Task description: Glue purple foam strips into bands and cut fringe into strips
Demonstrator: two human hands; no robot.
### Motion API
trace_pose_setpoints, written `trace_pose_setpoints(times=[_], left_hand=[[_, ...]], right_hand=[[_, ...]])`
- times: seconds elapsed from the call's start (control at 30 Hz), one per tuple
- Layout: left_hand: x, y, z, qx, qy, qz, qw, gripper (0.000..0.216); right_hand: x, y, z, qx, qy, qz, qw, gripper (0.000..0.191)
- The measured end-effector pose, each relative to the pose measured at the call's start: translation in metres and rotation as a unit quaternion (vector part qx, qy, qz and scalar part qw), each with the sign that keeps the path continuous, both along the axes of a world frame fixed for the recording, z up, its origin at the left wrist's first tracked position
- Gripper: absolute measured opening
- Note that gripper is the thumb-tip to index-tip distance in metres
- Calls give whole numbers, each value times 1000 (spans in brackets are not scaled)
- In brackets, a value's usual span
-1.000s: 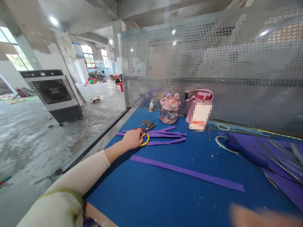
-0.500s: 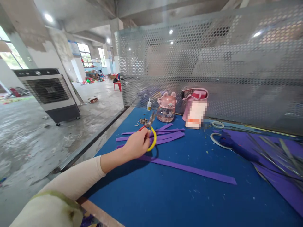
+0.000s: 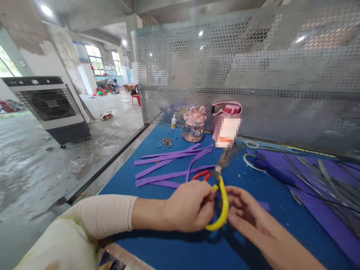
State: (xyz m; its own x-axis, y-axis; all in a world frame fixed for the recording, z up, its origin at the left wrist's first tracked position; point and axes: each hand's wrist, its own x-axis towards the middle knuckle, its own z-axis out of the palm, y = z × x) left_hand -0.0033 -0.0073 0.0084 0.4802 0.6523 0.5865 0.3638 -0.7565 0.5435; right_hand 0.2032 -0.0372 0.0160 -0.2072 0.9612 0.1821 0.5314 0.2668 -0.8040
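My left hand (image 3: 189, 205) is closed around the handles of a pair of scissors (image 3: 218, 192) with a yellow and a red loop, held above the blue table (image 3: 174, 247) with the blades pointing away from me. My right hand (image 3: 247, 214) comes in from the right, fingers apart and curved, its fingertips touching the yellow handle loop. Several purple foam strips (image 3: 168, 159) lie on the table just beyond the hands. One strip (image 3: 263, 205) passes under my right hand.
A pink lidded jar (image 3: 193, 125), a pink cup (image 3: 226, 122), a small glue bottle (image 3: 173, 122) and a heap of small metal parts (image 3: 167, 141) stand by the perforated metal screen (image 3: 253, 75). Purple sheets, metal rods (image 3: 323, 176) and tape rings (image 3: 252, 144) lie right. An air cooler (image 3: 47, 108) stands on the floor left.
My left hand lifted the scissors off the purple strips and drew them toward me. My right hand came into view and reached the yellow handle loop. The camera shifted slightly right.
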Motion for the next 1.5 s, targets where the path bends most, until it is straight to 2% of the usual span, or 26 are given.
trace_pose_setpoints(times=[0.13, 0.27, 0.33, 0.37, 0.4, 0.47, 0.53, 0.57, 0.67, 0.77, 0.87, 1.0, 1.1, 1.17, 1.23, 1.37, 1.43, 1.5], left_hand=[[27, -4, -10, -28, 23, -42, 998, 6], [33, -3, -17, -40, 82, -81, 993, 19], [28, 1, -17, -69, 87, -119, 987, 31], [25, 4, -16, -81, 82, -116, 987, 35], [22, 7, -14, -84, 78, -91, 989, 38], [19, 15, -11, -72, 103, 13, 992, 46], [22, 25, -7, -76, 175, 124, 974, 60], [26, 30, -5, -94, 215, 156, 959, 68], [44, 46, 2, -166, 289, 194, 923, 80], [64, 63, 9, -230, 325, 200, 895, 74], [70, 80, 15, -247, 349, 183, 885, 61], [46, 104, 32, -235, 377, 136, 886, 38], [6, 121, 46, -223, 410, 111, 878, 25], [-21, 129, 48, -200, 428, 111, 874, 16], [-42, 132, 41, -173, 434, 147, 872, 13], [-60, 133, 12, -123, 422, 247, 864, 38], [-59, 137, 1, -118, 425, 263, 858, 48], [-55, 144, -1, -125, 442, 256, 851, 43]], right_hand=[[-19, 14, 3, -81, 76, 56, 992, 59], [-16, 16, -9, -56, 109, 76, 990, 70], [-8, 19, -15, -53, 125, 58, 989, 64], [-3, 22, -18, -59, 139, 30, 988, 57], [2, 25, -19, -72, 167, -10, 983, 49], [10, 34, -21, -100, 249, -91, 959, 40], [16, 44, -23, -119, 328, -142, 926, 38], [18, 48, -25, -125, 352, -152, 915, 38], [20, 55, -29, -130, 383, -156, 901, 38], [19, 53, -30, -141, 404, -142, 893, 38], [18, 49, -27, -155, 412, -124, 889, 38], [20, 47, -26, -172, 422, -108, 884, 38], [22, 50, -28, -180, 428, -107, 879, 40], [22, 51, -30, -187, 425, -108, 879, 42], [22, 51, -32, -190, 419, -109, 881, 44], [21, 49, -32, -194, 403, -111, 887, 46], [21, 48, -31, -197, 395, -111, 890, 46], [20, 47, -30, -198, 390, -110, 892, 47]])
